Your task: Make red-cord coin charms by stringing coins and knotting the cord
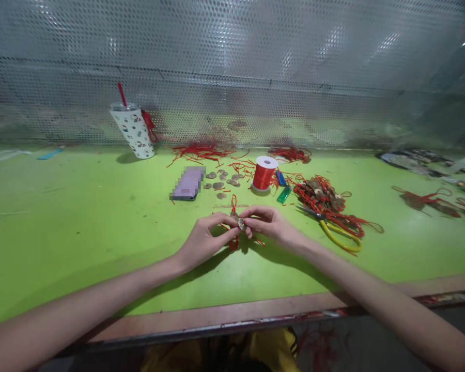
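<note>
Both my hands meet over the green table (101, 248), near its front edge. Between my left hand's (209, 235) thumb and fingers is a coin charm (241, 224), a round metal coin on red cord. My right hand (269, 225) pinches at the same coin and its cord from the other side. A red cord loop (234, 202) sticks up above the fingers, and cord ends hang below and to the right. Fingertips hide part of the knotting. Just beyond my hands lie several loose coins (221, 196).
A spool of red cord (264, 175) stands behind my hands, beside blue (281, 179) and green lighters (284, 195). Yellow-handled scissors (341, 237) lie at right against a heap of corded coins (320, 194). A phone (189, 183) and a tumbler with straw (134, 129) are at left. Perforated metal (225, 67) rises behind.
</note>
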Tool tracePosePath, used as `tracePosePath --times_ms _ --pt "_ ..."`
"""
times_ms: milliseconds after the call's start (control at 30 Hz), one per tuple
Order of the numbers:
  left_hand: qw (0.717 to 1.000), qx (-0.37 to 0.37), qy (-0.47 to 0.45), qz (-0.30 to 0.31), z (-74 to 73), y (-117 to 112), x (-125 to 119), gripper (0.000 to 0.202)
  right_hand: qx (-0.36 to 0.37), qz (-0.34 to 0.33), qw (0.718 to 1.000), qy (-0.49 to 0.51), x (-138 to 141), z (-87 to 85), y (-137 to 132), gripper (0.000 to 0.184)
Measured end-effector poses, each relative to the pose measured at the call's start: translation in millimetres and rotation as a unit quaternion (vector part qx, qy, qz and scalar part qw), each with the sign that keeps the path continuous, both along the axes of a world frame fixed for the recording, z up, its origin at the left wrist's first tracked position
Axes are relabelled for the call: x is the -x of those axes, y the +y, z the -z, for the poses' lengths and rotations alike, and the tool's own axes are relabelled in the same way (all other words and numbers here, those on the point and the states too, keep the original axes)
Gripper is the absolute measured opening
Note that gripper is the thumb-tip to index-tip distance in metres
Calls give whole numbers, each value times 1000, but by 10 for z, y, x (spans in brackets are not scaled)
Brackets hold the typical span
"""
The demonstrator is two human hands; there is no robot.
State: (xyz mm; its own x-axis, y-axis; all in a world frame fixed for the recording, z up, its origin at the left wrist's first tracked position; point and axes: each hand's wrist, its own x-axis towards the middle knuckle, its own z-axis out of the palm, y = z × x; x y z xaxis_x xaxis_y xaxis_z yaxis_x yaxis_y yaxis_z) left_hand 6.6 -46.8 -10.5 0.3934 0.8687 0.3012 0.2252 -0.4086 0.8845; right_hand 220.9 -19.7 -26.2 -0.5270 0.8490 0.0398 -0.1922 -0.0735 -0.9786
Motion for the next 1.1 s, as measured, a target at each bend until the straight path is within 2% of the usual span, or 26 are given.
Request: tracePosePath --times_ms 300,567,900,1100 --pt "1000 1 3 7 4 -11 7 16 0 -5 1000 -8 14 -49 -38 28" --pt "1000 -6 -4 -9 -9 -16 14 18 20 21 999 19 19 -98 -54 30" --pt "999 -33 -8 -4 20 -6 15 13 -53 12 998 -44 55 -97 -97 26" --pt "999 -31 -13 -7 22 -10 18 14 -101 34 992 -72 90 -109 -140 27"
